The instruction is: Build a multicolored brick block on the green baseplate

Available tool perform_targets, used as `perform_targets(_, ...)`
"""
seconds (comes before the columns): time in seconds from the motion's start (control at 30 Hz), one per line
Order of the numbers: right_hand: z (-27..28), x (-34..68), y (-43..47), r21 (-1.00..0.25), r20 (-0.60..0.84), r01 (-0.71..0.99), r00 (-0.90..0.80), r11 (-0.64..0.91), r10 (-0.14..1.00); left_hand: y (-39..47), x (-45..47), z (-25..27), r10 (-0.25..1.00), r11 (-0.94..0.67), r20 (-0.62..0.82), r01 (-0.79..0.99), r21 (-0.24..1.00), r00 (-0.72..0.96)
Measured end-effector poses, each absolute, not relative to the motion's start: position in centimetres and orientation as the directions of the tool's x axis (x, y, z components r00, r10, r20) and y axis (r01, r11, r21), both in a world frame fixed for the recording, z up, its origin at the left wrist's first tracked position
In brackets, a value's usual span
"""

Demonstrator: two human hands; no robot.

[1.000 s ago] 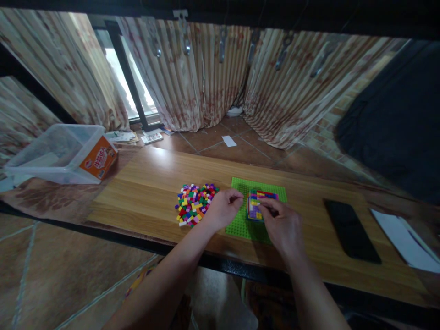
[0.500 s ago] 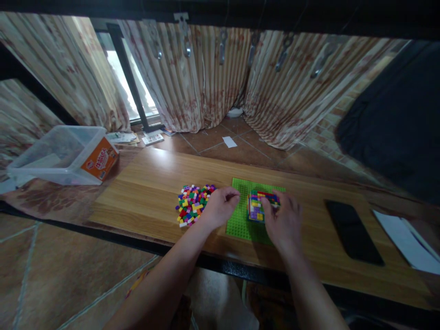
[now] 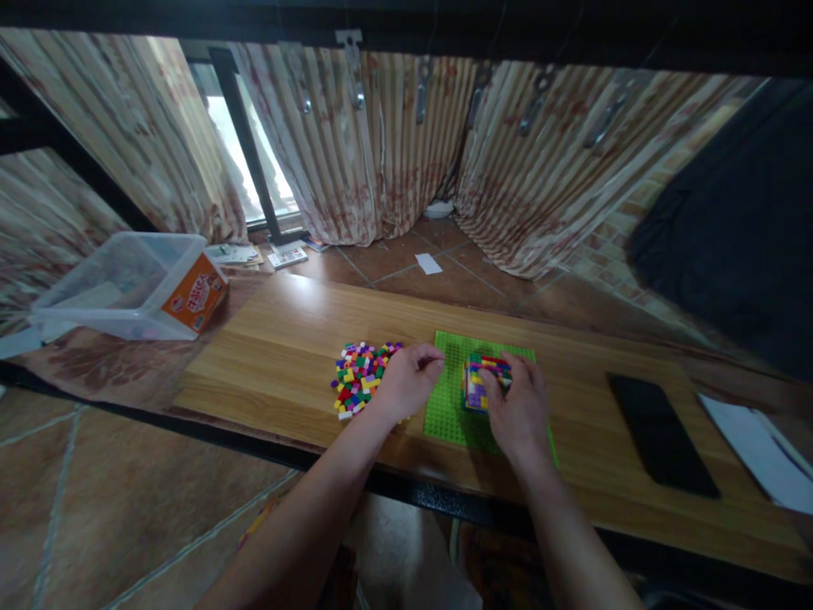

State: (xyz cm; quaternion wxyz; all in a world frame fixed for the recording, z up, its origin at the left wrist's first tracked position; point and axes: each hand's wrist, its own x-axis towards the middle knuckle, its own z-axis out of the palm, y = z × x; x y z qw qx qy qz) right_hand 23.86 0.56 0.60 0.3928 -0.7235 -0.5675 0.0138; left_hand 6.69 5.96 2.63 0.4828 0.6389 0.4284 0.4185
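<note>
A colourful block of stacked toy bricks (image 3: 476, 391) stands on a green studded baseplate (image 3: 446, 415). My right hand (image 3: 522, 411) reaches over its right side, thumb on the top and fingers curved around the far right part, which hides that portion. Over the left edge of the baseplate is my left hand (image 3: 410, 381), thumb and fingertips pinched together. Whatever may be between those fingertips is too small to make out. Just left of it lies a pile of loose toy bricks (image 3: 362, 373) in many colours, partly covered by the hand.
The wooden board (image 3: 267, 356) lies across the table. A black phone (image 3: 660, 432) and white paper (image 3: 755, 445) are at the right. A clear plastic bin (image 3: 127, 288) with an orange label stands at the left. Curtains (image 3: 381, 161) hang behind.
The whole view has shifted slightly. My right hand has moved a little left over the stacked bricks, its fingers drawn closer together. My left hand keeps its pinch near the baseplate's edge.
</note>
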Motion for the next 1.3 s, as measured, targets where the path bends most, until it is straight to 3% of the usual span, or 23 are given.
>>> perform_targets(0.13, 0.5, 24.0, 0.7, -0.609, 0.403, 0.792, 0.355, -0.043, 0.843, 6.1, 6.3, 2.5, 0.948, -0.2, 0.142, 0.186, 0.962, 0.284)
perform_targets(0.23, 0.5, 24.2, 0.8, -0.62, 0.394, 0.783, 0.363, -0.047, 0.845, 6.4, 5.4, 3.0, 0.945, -0.249, 0.155, 0.326, 0.912, 0.288)
perform_targets(0.43, 1.4, 24.8, 0.7, -0.706, 0.347, 0.705, 0.432, -0.071, 0.833, 6.8, 3.4, 4.2, 0.901, -0.421, 0.19, 0.684, 0.596, 0.39)
perform_targets(0.77, 2.1, 25.8, 0.5, -0.746, 0.341, 0.662, 0.481, -0.079, 0.808, 6.3, 4.8, 3.3, 0.806, -0.588, 0.167, 0.736, 0.336, 0.568)
perform_targets(1.3, 2.5, 25.6, 0.4, -0.739, 0.322, 0.669, 0.461, -0.086, 0.827, 6.1, 4.7, 3.4, 0.822, -0.567, 0.114, 0.785, 0.248, 0.557)
